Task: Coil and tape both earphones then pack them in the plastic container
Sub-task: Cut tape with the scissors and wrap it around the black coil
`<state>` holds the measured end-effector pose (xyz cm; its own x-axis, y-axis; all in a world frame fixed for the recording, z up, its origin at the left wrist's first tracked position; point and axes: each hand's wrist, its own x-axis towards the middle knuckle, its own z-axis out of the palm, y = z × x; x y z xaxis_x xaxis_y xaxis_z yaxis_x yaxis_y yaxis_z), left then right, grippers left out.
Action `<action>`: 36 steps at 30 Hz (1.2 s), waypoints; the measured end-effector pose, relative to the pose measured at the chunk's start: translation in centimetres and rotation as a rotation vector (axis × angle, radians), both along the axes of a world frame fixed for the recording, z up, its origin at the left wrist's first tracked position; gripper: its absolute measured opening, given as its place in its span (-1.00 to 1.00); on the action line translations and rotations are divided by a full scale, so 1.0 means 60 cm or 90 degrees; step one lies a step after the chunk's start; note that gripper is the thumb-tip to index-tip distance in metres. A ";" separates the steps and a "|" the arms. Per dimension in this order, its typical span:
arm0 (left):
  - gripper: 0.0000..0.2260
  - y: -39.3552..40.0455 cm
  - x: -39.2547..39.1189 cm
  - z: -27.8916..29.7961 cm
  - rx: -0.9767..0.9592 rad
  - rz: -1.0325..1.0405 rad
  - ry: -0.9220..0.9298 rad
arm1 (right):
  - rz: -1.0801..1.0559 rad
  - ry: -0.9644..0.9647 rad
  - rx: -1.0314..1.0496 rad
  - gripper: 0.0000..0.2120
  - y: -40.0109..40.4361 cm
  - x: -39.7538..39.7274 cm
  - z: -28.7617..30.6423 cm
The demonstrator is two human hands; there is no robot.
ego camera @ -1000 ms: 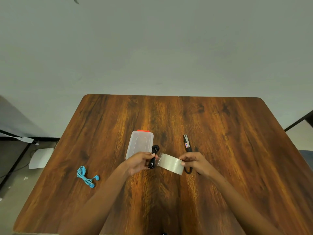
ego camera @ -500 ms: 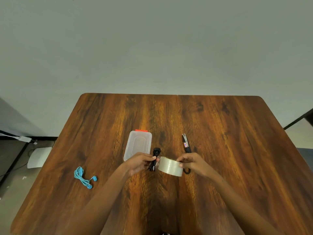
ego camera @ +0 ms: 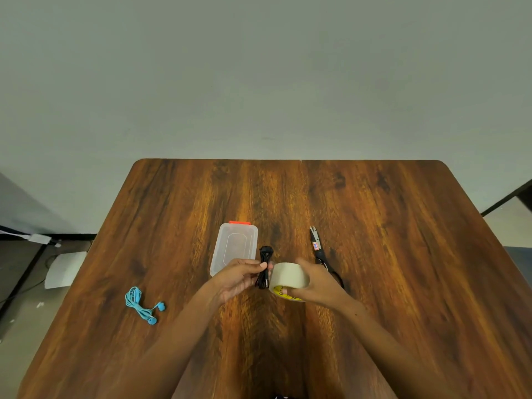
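My left hand (ego camera: 237,276) pinches a coiled black earphone (ego camera: 264,266) held upright just above the table. My right hand (ego camera: 315,283) grips a roll of clear tape (ego camera: 289,277), pressed right against the black coil. A clear plastic container (ego camera: 234,246) with an orange latch lies closed behind my left hand. The blue earphone (ego camera: 141,305) lies loosely bundled on the table at the left, away from both hands.
Black thread snips (ego camera: 318,250) lie on the wooden table (ego camera: 388,254) just behind my right hand. The table's left edge drops to a floor with a white box (ego camera: 64,269) and cables.
The stretch of tape pulled out between roll and earphone has closed up: my right hand has brought the roll leftward against the black coil. My left hand has barely moved.
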<state>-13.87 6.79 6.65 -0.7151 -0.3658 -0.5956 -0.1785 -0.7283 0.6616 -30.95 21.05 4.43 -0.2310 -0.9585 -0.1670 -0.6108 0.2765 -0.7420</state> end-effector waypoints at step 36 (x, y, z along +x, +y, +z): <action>-0.87 0.001 -0.100 0.029 -0.171 -0.069 -0.110 | -0.360 0.120 0.175 -0.65 0.019 -0.022 -0.114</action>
